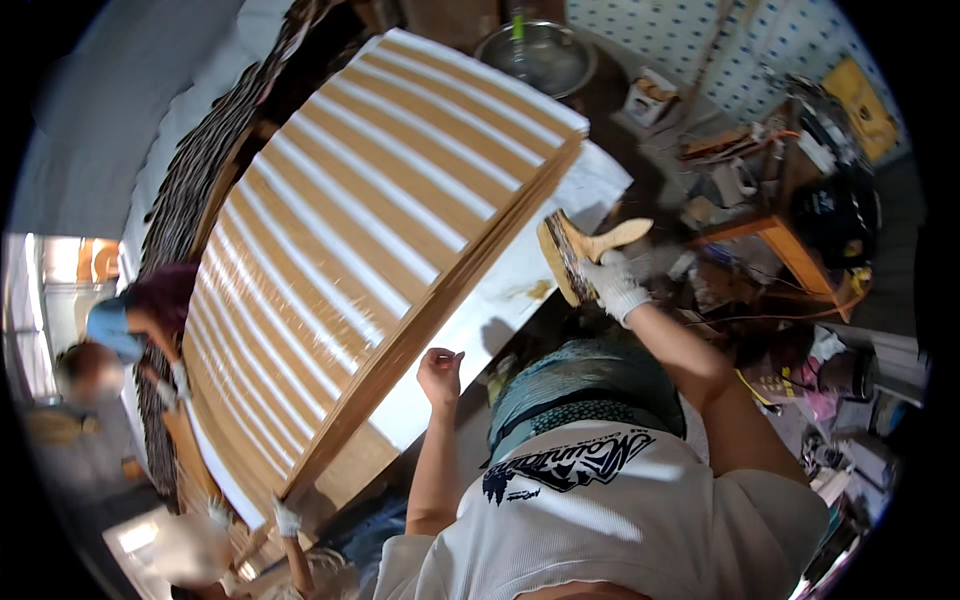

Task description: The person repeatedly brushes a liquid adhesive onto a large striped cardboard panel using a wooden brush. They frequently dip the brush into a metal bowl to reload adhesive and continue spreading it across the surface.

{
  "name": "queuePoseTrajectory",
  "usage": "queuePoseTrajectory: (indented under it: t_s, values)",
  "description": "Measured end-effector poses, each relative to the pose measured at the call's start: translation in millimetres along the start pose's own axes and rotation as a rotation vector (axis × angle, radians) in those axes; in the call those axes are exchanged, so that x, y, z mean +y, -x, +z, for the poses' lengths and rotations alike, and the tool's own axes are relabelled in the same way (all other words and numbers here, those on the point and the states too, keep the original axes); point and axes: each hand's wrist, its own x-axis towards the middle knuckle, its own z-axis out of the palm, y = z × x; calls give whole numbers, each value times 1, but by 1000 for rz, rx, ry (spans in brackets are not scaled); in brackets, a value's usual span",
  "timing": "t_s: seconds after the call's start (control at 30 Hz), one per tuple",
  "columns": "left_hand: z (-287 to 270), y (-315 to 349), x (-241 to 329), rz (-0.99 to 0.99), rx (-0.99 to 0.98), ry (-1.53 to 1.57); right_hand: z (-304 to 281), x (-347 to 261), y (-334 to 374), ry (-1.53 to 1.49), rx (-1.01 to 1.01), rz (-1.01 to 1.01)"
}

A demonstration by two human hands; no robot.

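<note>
In my right hand (pixel 612 285), which wears a pale work glove, is a wide brush (pixel 562 258) with dark bristles and a light wooden handle. I hold it beside the near right edge of a big stack of brown sheets (pixel 400 170). White stripes run across the top sheet, and part of its surface shines. Bare and loosely closed, my left hand (pixel 440 375) hovers near the stack's front edge with nothing visible in it. Below the stack's edge lies a white sheet (pixel 500 295) with a yellowish smear.
Two co-workers with gloved hands (pixel 287 518) are at the stack's left and lower left edges. Beyond it stands a metal basin (pixel 540 60). A wooden frame (pixel 790 255) and heaped clutter fill the right side. Behind the stack lies a long dark layered pile (pixel 190 170).
</note>
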Motion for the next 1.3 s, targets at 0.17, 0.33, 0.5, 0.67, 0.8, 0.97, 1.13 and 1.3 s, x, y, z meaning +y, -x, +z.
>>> queuePoseTrajectory:
  t_s: [0.17,0.33,0.5,0.67,0.8,0.97,1.13,1.3]
  values:
    - [64,-38,56,164,-213,-1,-80,81,20,-282,156,47]
    - [127,-97,19,47,-415,-55,-113,132,26,-542,298,124]
    - [171,-124,2,44,-393,-316,-155,126,21,-414,446,244]
    - [211,-122,32,-284,-508,-273,-191,87,-11,-402,415,348]
    - [275,-145,-56,-909,-293,-297,-211,51,-70,-596,299,464]
    - [261,-133,6,-939,-450,-125,-231,-36,-159,-24,194,384]
    - [243,-100,-26,-656,-419,59,-228,-80,-279,43,95,269]
    - [234,-77,16,-735,-233,136,-192,-139,-411,65,203,326]
